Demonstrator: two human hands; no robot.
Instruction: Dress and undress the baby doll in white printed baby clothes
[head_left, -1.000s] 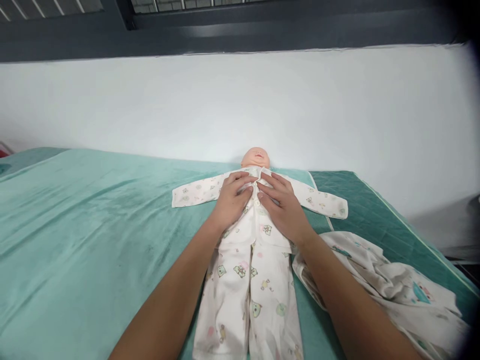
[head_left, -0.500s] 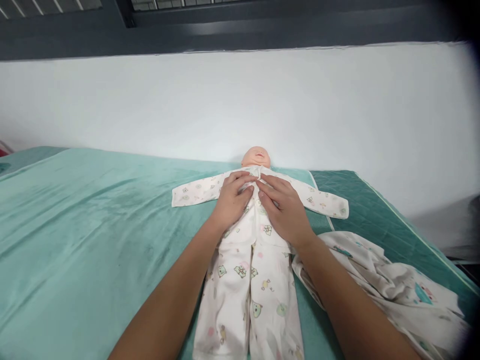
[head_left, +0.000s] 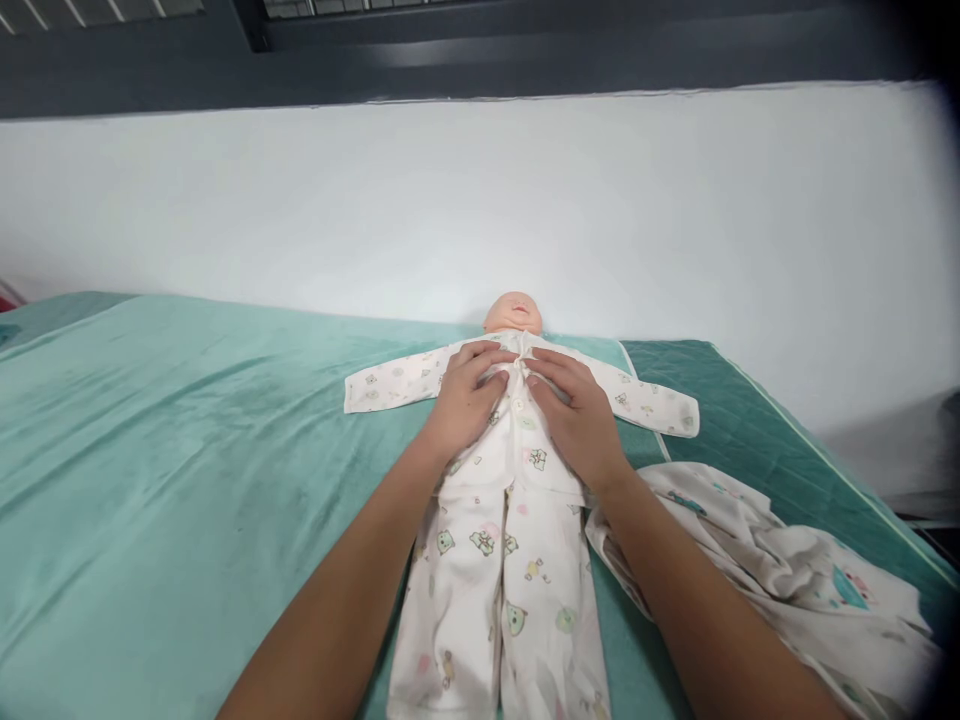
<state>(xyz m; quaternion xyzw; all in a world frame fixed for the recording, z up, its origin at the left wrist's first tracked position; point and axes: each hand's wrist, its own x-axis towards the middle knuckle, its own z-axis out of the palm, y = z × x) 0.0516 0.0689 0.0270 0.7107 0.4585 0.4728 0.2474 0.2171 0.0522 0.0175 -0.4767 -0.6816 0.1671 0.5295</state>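
A doll (head_left: 514, 313) lies on its back, head toward the wall, wearing a white printed long-sleeved shirt (head_left: 523, 450) with both sleeves spread outward. Matching printed pants (head_left: 457, 600) cover its legs. My left hand (head_left: 471, 395) is at the left edge of the shirt's front opening near the chest, thumb and fingers closed on the fabric. Opposite it, my right hand (head_left: 579, 410) has its fingertips on the other edge, just below the collar. A small button shows between the hands. What lies under the fingertips is hidden.
A crumpled white printed cloth (head_left: 757, 540) lies to the right, partly behind my right forearm. Beneath everything is a light green sheet (head_left: 187, 500), with a darker green quilted mat (head_left: 720, 420) at right. A white wall (head_left: 450, 210) rises behind the doll's head.
My right hand's fingers have shifted slightly right and down along the shirt front, showing more of the button strip. My left hand stays almost still.
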